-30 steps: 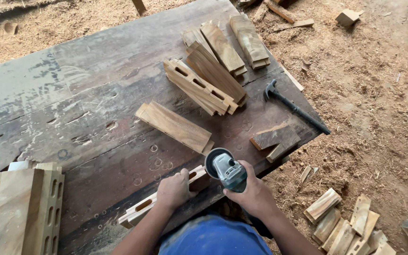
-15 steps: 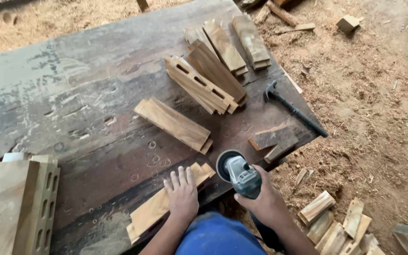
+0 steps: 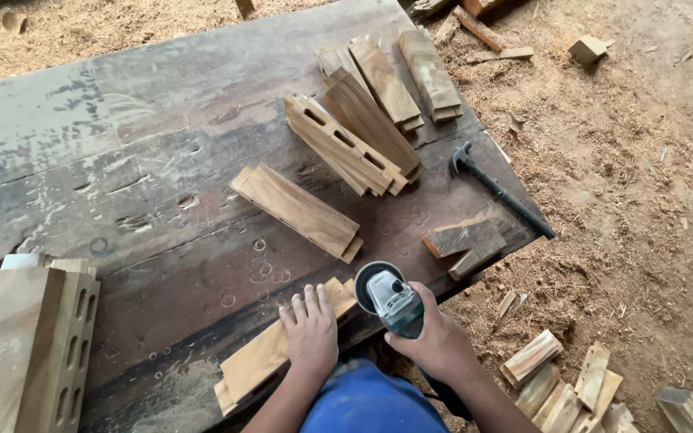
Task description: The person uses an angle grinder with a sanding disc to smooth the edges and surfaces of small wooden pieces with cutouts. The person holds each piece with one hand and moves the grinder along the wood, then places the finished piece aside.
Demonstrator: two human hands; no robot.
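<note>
At six o'clock the left hand (image 3: pixel 311 330) lies flat, fingers spread, on a wooden plank (image 3: pixel 270 353) at the near edge of the worn workbench (image 3: pixel 122 160). The right hand (image 3: pixel 435 341) grips an angle grinder (image 3: pixel 391 298) beside it. Toward twelve lie slotted wood pieces (image 3: pixel 342 144); at two, a hammer (image 3: pixel 499 191). Sawdust floor (image 3: pixel 643 176) surrounds.
</note>
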